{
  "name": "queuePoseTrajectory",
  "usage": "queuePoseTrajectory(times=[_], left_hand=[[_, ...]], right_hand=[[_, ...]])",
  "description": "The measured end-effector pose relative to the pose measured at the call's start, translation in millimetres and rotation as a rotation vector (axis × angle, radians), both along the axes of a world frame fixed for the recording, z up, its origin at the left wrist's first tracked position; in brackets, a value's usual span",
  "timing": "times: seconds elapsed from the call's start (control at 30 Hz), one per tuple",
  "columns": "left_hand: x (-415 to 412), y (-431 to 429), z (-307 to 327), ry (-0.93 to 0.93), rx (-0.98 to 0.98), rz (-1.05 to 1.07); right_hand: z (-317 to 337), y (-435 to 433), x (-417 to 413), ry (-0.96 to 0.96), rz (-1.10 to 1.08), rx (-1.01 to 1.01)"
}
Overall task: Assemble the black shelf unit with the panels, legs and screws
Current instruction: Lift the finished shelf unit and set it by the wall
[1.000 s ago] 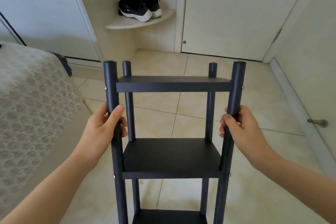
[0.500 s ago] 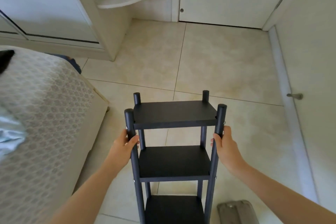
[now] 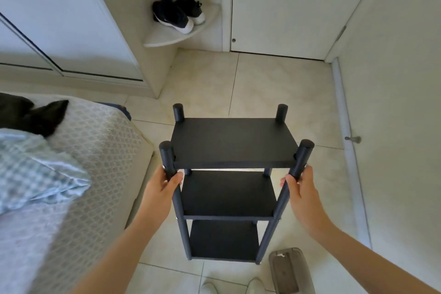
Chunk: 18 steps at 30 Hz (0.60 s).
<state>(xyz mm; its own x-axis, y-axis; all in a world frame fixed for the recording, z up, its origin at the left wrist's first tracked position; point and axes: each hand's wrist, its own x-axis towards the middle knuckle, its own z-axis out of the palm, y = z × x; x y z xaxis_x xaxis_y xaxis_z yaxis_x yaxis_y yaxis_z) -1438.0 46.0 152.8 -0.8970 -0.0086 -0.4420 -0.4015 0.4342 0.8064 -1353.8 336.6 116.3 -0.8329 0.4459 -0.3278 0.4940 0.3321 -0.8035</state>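
Note:
The black shelf unit (image 3: 232,141) stands upright on the tiled floor in front of me, with three panels fixed between four round legs. Silver screw heads show on the near legs. My left hand (image 3: 161,190) grips the near left leg just under the top panel. My right hand (image 3: 301,190) grips the near right leg at the same height. The bottom of the unit sits close to my feet.
A bed (image 3: 78,162) with a patterned cover, a checked cloth and a dark garment fills the left. A grey flat object (image 3: 292,270) lies on the floor by the unit's right foot. Black shoes (image 3: 177,13) sit on a corner shelf. A door stop (image 3: 353,139) juts out at right.
The shelf unit has sunk lower in view and now stands upright on the floor, seen from above. Both hands stay on the near legs.

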Motion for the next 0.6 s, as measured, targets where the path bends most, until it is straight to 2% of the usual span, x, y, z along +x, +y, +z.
queuePoseTrajectory(times=[0.33, 0.6], left_hand=[[43.4, 23.1, 185.3, 0.218, 0.123, 0.003], [86.9, 32.4, 247.8, 0.284, 0.198, 0.083]], right_hand=[[179.2, 22.7, 40.1, 0.179, -0.103, -0.120], [259.4, 34.0, 84.0, 0.209, -0.080, -0.102]])
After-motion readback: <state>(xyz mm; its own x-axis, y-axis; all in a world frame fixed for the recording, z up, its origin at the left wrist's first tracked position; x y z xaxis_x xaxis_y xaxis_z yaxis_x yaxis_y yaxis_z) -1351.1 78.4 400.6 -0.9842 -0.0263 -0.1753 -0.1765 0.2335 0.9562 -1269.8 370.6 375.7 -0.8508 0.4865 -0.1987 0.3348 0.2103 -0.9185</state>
